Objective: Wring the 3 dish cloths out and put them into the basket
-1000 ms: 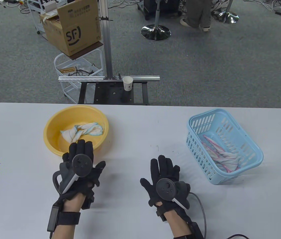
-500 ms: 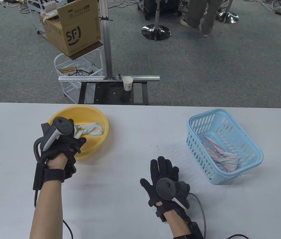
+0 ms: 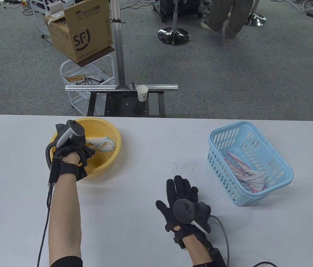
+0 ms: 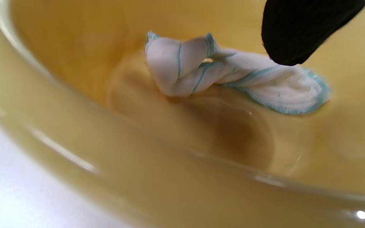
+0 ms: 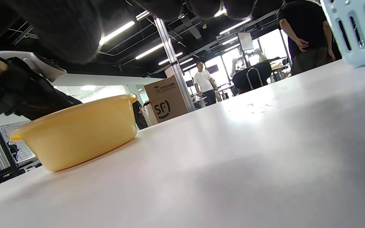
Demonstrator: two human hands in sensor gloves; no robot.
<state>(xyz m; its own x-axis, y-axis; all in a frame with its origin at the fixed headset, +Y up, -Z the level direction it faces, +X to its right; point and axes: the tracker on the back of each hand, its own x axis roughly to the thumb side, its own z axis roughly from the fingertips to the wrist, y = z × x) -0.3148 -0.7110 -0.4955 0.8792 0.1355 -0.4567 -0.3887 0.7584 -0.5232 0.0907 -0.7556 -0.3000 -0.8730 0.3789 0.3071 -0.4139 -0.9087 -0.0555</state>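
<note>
A white dish cloth with blue edging [image 3: 103, 143] lies twisted in the yellow basin [image 3: 98, 120] at the table's left. My left hand [image 3: 85, 150] reaches down into the basin over the cloth's left end. In the left wrist view one black fingertip [image 4: 296, 34] hangs right at the twisted cloth [image 4: 195, 72], which rests on the wet basin bottom [image 4: 239, 139]; no finger curls round it there. My right hand [image 3: 181, 192] lies flat on the table, fingers straight, holding nothing. The light blue basket [image 3: 257, 198] at the right holds a pink-striped cloth [image 3: 245, 172].
A paper cup [image 3: 142, 93] stands on a metal frame just beyond the table's far edge. A cardboard box [image 3: 80, 30] sits on a cart behind it, and a person's legs [image 3: 228, 19] are further back. A cable [image 3: 224, 230] trails from my right wrist.
My left hand has moved from the table in front of the basin up and into it, down to the cloth. My right hand has barely shifted. The person at the back has walked on.
</note>
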